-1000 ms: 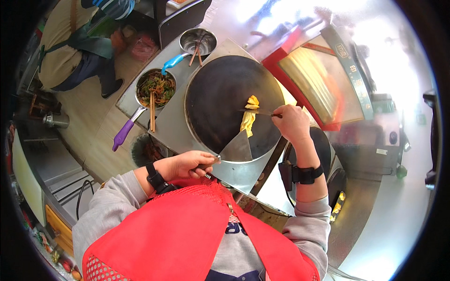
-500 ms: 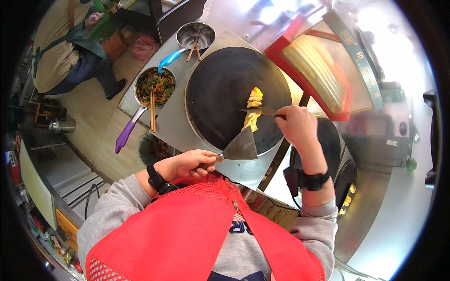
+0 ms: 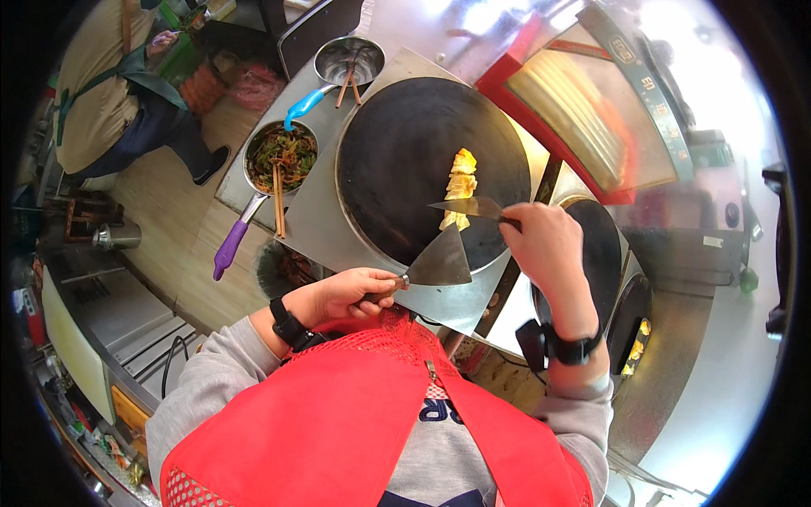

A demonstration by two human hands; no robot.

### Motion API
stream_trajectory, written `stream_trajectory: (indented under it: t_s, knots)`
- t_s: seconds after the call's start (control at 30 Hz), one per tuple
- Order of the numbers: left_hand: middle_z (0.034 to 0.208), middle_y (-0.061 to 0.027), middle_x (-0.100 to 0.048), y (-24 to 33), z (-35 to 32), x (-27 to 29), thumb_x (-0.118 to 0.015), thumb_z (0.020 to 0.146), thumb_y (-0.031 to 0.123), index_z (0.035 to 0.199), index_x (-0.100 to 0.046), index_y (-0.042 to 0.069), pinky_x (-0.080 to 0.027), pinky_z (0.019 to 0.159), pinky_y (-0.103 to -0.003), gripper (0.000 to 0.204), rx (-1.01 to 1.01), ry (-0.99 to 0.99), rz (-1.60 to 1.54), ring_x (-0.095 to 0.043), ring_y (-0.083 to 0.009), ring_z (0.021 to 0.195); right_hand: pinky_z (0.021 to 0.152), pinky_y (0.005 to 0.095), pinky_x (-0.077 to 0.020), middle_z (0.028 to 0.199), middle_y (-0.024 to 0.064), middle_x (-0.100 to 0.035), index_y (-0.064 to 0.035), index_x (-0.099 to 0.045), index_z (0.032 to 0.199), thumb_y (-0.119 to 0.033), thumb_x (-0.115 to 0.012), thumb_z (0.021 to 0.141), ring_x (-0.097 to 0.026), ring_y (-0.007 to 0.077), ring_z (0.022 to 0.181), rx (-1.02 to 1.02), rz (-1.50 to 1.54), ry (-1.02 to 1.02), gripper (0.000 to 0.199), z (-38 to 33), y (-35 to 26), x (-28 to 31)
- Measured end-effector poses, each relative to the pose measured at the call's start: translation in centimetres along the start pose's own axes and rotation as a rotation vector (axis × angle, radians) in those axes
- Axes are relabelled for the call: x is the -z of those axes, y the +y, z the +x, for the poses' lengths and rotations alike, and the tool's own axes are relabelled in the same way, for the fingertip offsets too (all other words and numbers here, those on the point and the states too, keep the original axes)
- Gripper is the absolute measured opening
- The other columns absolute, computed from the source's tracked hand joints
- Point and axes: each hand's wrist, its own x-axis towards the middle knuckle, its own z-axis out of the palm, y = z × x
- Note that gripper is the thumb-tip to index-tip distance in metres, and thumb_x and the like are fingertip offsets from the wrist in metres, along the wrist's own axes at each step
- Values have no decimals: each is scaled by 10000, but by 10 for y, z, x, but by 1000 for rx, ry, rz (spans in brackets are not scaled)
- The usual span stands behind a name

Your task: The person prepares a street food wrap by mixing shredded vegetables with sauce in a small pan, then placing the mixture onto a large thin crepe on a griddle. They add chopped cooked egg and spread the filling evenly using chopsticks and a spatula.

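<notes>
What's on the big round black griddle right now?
Yellow food lies on the griddle. A blade in the right hand crosses over it; a scraper in the left hand overlaps the near edge. The surface beneath these is hidden.

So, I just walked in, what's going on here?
Someone is working yellow food on a round, dark griddle with two tools. The right hand holds a bladed tool across the strip, which looks partly split into pieces. The left hand grips a wide scraper, its blade at the strip's near end. To the left sits a purple-handled pan of mixed vegetables with chopsticks in it.
</notes>
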Motion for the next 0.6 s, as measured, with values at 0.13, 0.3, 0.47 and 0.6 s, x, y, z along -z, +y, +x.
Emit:
stream_trajectory:
  t_s: [0.13, 0.3, 0.47, 0.6]
  knots:
    - [801, 3, -503, -2, -2, 0, -498, 1016, 189, 1192, -555, 88, -220, 415, -158, 211, -18, -23, 16, -306, -27, 517, 744, 397, -545, 818, 108, -711, -133, -763, 918, -239, -655, 799, -685, 306, 802, 99, 37, -7, 192, -6, -3, -2]
    - [801, 1, -507, -7, 1, 2, -498, 1015, 191, 1189, -551, 89, -216, 412, -160, 208, -1, 58, 3, -304, -31, 514, 752, 403, -546, 839, 108, -711, -149, -763, 907, -243, -646, 791, -687, 298, 815, -42, -8, -112, 190, -10, -5, -5]
    - [798, -7, -495, -6, -14, 3, -491, 1019, 206, 1225, -532, 86, -223, 412, -165, 242, -18, -5, 124, -299, -33, 520, 760, 393, -531, 880, 94, -711, -128, -751, 929, -248, -664, 794, -673, 296, 856, 74, 84, 90, 200, -23, 14, 2]
    - [786, 8, -481, 11, -52, -1, -491, 1019, 223, 1316, -503, 105, -229, 427, -170, 319, -43, 100, 204, -293, -29, 515, 691, 334, -532, 862, 25, -684, -146, -740, 902, -119, -688, 769, -660, 213, 813, 16, 18, 314, 145, -66, 44, 1]
